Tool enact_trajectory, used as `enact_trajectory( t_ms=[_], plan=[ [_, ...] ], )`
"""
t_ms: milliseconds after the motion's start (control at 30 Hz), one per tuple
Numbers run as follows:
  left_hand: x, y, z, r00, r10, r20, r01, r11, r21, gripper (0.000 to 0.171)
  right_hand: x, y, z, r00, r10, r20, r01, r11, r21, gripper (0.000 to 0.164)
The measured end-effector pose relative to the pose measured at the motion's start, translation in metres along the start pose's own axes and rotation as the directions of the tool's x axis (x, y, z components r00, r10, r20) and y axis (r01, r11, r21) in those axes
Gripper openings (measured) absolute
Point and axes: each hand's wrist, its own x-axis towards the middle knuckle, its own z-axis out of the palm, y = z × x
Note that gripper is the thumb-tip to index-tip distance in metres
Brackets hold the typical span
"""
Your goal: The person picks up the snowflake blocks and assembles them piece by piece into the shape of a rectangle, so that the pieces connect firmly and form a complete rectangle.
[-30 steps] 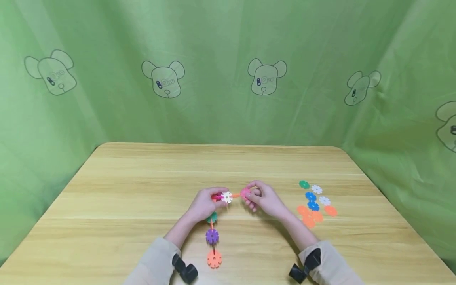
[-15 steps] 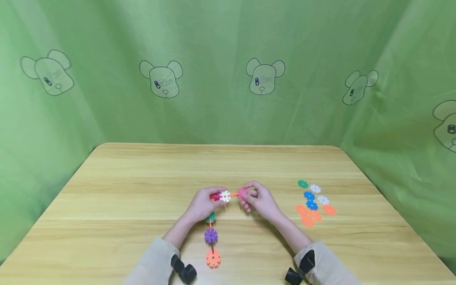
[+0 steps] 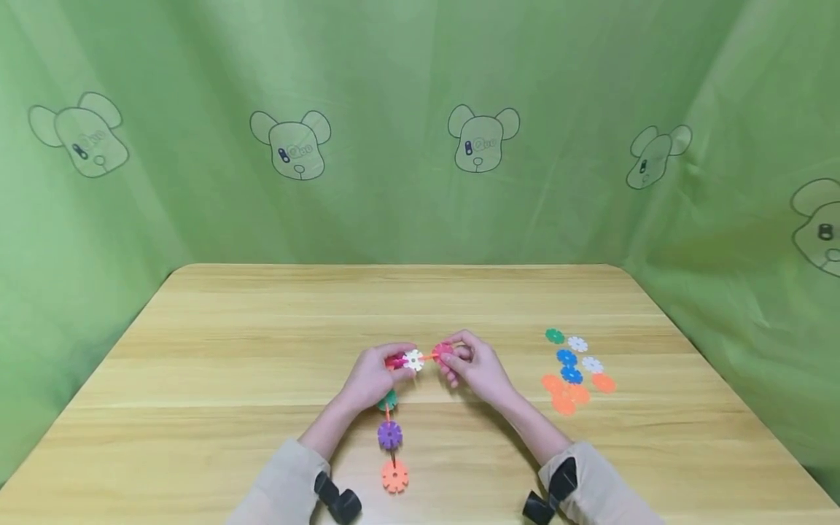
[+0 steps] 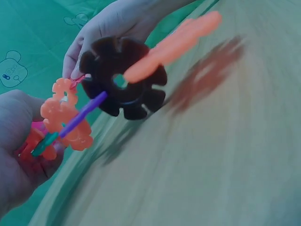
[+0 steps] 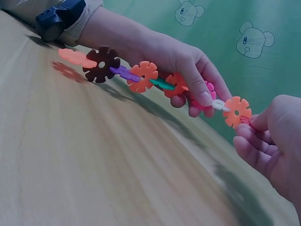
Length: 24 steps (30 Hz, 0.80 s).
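A chain of interlocking snowflake discs runs between both hands and down toward the near table edge. My left hand (image 3: 370,375) grips it beside the white disc (image 3: 413,360), with its thumb on a pink disc (image 5: 208,96). The right hand (image 3: 482,372) pinches the pink end disc (image 3: 442,353), which is slotted into an orange disc (image 5: 237,113). Below the left hand hang a green disc (image 3: 389,401), a purple disc (image 3: 390,435) and an orange end disc (image 3: 395,477). A dark brown disc (image 4: 101,99) joins those last two. The left fingers hide part of the chain.
Loose snowflake discs lie at the right of the wooden table (image 3: 262,313): a green one (image 3: 554,336), white ones (image 3: 577,344), blue ones (image 3: 571,374) and several orange ones (image 3: 564,397). A green curtain (image 3: 394,204) hangs behind and beside the table.
My right hand has shifted slightly left with the pink end disc, bringing it a little nearer the white disc. The left hand keeps its grip, and the head view has drifted slightly.
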Motion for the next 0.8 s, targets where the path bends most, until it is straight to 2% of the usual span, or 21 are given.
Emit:
enact_trajectory(
  t_ms=[167,333,600,700,800],
  plan=[
    [0.0002,-0.0006,-0.0001,0.999,0.035,0.002,-0.035,0.998,0.051,0.043,0.0024,0.0005,-0.0010,1.000,0.018,0.016,-0.018,1.000,-0.019,0.034],
    [0.0008,-0.0024,-0.0002,0.997,0.065,0.034,-0.068,0.993,0.096,0.044,0.0033,-0.0001,-0.0002,0.999,0.012,0.045,-0.011,0.999,-0.041,0.041],
    [0.0012,-0.0029,-0.0015,0.993,0.033,0.114,-0.036,0.999,0.019,0.043,0.0048,-0.0011,0.0013,0.998,-0.006,0.069,0.009,0.999,-0.049,0.040],
    [0.0018,-0.0040,-0.0019,0.993,0.023,0.120,-0.026,1.000,0.016,0.041,0.0055,-0.0017,0.0026,0.997,-0.008,0.075,0.012,0.999,-0.047,0.039],
    [0.0027,-0.0050,-0.0017,0.992,0.040,0.120,-0.044,0.999,0.025,0.040,0.0062,-0.0030,0.0050,0.996,-0.016,0.092,0.020,0.999,-0.045,0.038]
  ],
)
